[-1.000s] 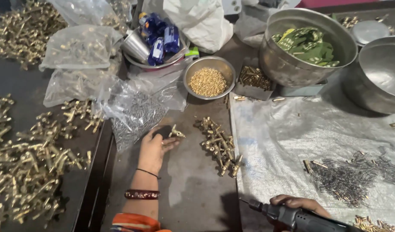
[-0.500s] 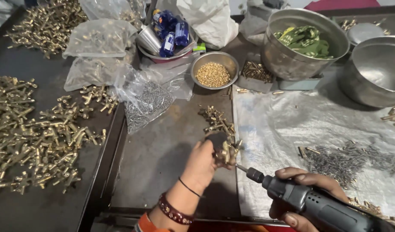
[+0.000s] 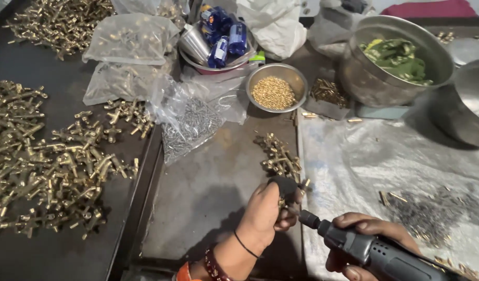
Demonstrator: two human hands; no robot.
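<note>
My left hand [image 3: 265, 211] is closed around a small brass fitting [image 3: 284, 200], held just above the dark tray near the front edge. My right hand [image 3: 364, 242] grips a grey electric screwdriver [image 3: 369, 248], whose tip touches the fitting in my left hand. A small heap of brass fittings [image 3: 277, 155] lies just beyond my left hand.
A large spread of brass fittings [image 3: 47, 161] covers the left table. A clear bag of screws [image 3: 190, 122], a steel bowl of small brass pieces [image 3: 275, 89], two big steel pots [image 3: 390, 62] and a white sheet with loose screws [image 3: 432, 213] surround the tray.
My left hand left the bag of screws and came to the front with a fitting. My right hand brought the screwdriver up and left until its tip met the fitting.
</note>
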